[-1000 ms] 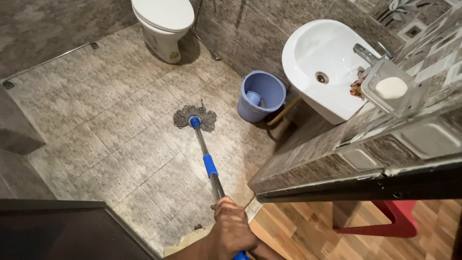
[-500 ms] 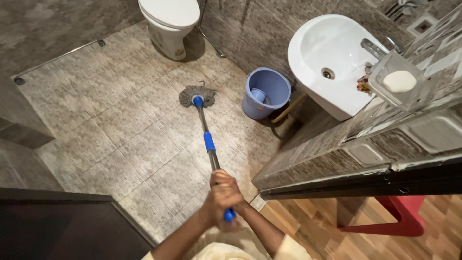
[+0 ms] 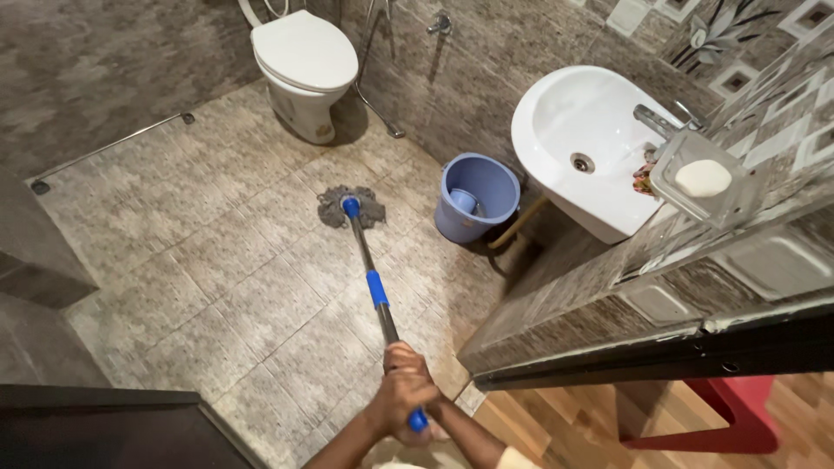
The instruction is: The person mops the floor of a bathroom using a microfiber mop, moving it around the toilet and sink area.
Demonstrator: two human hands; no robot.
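Observation:
Both my hands are clasped around the near end of a mop handle (image 3: 369,265), a metal pole with blue grips. My left hand (image 3: 398,393) is on top. My right hand (image 3: 432,419) wraps the blue end grip from below and is mostly hidden. The grey string mop head (image 3: 350,207) lies flat on the grey tiled bathroom floor (image 3: 208,260), left of a blue bucket (image 3: 495,178) and in front of a white toilet (image 3: 304,61).
A small blue mug sits inside the bucket. A white sink (image 3: 556,122) with a tap hangs on the right wall, and a glass soap dish (image 3: 704,178) holds a white bar. A dark door (image 3: 95,430) is at bottom left, a red stool (image 3: 725,417) on the wooden floor.
The mop head has slid away from me across the tiles toward the toilet. My hands pushed forward along with the handle, and my view shifted slightly.

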